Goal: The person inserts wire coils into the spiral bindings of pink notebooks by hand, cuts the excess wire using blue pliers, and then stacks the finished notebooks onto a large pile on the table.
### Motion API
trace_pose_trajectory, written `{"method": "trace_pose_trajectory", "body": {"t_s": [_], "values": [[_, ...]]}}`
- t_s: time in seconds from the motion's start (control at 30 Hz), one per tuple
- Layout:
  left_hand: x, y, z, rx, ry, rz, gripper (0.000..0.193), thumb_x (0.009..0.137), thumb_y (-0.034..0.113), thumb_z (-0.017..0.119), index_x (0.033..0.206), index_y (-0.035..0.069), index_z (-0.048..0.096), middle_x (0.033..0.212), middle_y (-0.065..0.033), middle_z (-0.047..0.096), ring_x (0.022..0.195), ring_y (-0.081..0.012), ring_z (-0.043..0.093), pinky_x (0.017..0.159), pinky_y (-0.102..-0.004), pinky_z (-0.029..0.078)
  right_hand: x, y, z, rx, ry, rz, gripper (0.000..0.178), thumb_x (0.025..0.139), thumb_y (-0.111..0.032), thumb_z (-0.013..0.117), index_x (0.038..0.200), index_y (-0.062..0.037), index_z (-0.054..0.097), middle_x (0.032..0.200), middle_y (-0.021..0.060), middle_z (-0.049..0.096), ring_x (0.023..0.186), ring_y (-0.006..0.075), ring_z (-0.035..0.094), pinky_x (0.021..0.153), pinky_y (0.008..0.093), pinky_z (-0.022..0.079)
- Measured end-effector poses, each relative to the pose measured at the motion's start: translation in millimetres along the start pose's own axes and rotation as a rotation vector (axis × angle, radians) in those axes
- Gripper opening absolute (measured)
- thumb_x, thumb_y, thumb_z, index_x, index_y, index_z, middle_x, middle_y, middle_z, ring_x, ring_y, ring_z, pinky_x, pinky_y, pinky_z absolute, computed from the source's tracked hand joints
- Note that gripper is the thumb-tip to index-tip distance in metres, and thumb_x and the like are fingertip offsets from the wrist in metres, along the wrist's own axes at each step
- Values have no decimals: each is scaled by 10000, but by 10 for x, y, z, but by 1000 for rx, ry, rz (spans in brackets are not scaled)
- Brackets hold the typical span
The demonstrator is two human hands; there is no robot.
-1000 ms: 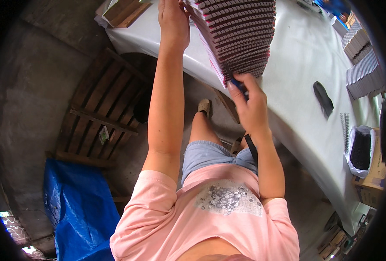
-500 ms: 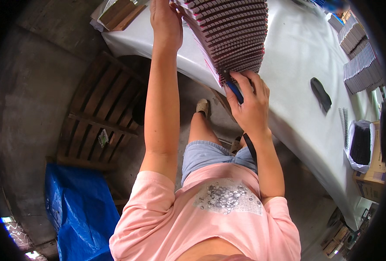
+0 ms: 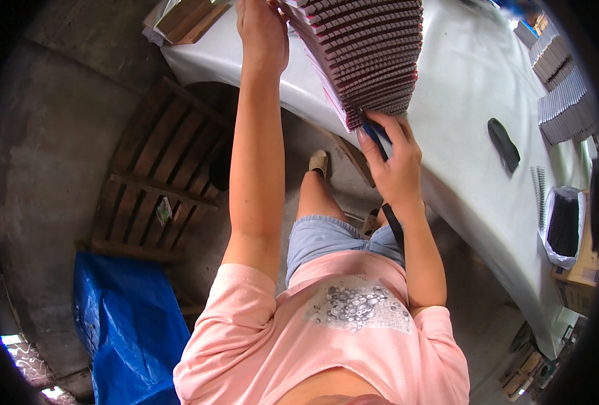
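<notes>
A tall stack of spiral-bound notebooks (image 3: 370, 57) stands at the table's near edge, its dark binding coils turned toward me. My right hand (image 3: 397, 158) is closed around the blue handles of a pair of pliers (image 3: 375, 137). The tool's dark tip is at the coils near the stack's lower corner. My left hand (image 3: 262, 37) is at the left side of the stack, near the page edges. Its fingers run out of the top of the picture, so their grip is hidden.
A white cover drapes the table (image 3: 468, 88). On it lie a dark elongated piece (image 3: 503, 145), loose coils (image 3: 538, 196) and more notebook stacks (image 3: 566, 108). A white-lined box (image 3: 564, 226) holds black coils. At left are a slatted wooden pallet (image 3: 158, 169) and a blue tarp (image 3: 127, 317).
The pliers and my right hand have shifted slightly along the bottom coils of the stack. The whole view has moved a little; my left hand stays beside the stack.
</notes>
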State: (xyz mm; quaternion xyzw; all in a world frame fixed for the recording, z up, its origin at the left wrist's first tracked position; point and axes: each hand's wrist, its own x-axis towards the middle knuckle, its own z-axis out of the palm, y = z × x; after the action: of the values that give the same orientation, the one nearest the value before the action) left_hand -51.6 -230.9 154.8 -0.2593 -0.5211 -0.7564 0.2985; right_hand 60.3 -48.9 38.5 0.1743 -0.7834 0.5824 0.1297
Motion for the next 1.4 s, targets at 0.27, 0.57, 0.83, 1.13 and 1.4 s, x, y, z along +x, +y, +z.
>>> {"method": "trace_pose_trajectory", "body": {"t_s": [0.27, 0.57, 0.83, 1.13, 1.4], "values": [[-19, 60, 41, -49, -7, -97, 378, 968, 372, 404, 1103, 51, 550, 976, -20, 550, 915, -106, 511, 795, -261, 401, -12, 68, 58, -529, 169, -336, 352, 781, -216, 671, 1122, -164, 603, 1027, 60, 537, 945, 250, 532, 851, 391, 373], [-26, 62, 46, -11, -1, -102, 380, 969, 375, 399, 1105, 54, 552, 949, -17, 553, 885, -105, 507, 769, -253, 392, 0, 95, 59, -564, 137, -360, 321, 789, -203, 669, 1104, -164, 624, 1011, 52, 535, 905, 242, 547, 797, 384, 403], [-13, 39, -19, -4, -8, -104, 401, 966, 387, 404, 1108, 43, 553, 952, -23, 578, 859, -104, 520, 758, -256, 407, 65, 3, -30, 458, -152, 409, 219, 857, -167, 627, 1028, -30, 635, 834, 60, 619, 748, 177, 612, 644, 293, 475], [-5, 23, -4, -58, -1, -88, 400, 976, 374, 390, 1114, 34, 552, 958, -35, 598, 893, -120, 545, 799, -272, 427, -37, 113, 8, -402, 146, -263, 349, 802, -209, 667, 1130, -116, 595, 983, 62, 580, 873, 230, 573, 780, 382, 430], [4, 26, 2, -81, 36, -123, 403, 980, 372, 384, 1117, 30, 549, 956, -37, 600, 892, -122, 552, 810, -270, 430, -34, 155, 24, -576, 194, -411, 369, 750, -195, 691, 1108, -158, 611, 1038, 69, 537, 941, 245, 532, 842, 393, 371]]}}
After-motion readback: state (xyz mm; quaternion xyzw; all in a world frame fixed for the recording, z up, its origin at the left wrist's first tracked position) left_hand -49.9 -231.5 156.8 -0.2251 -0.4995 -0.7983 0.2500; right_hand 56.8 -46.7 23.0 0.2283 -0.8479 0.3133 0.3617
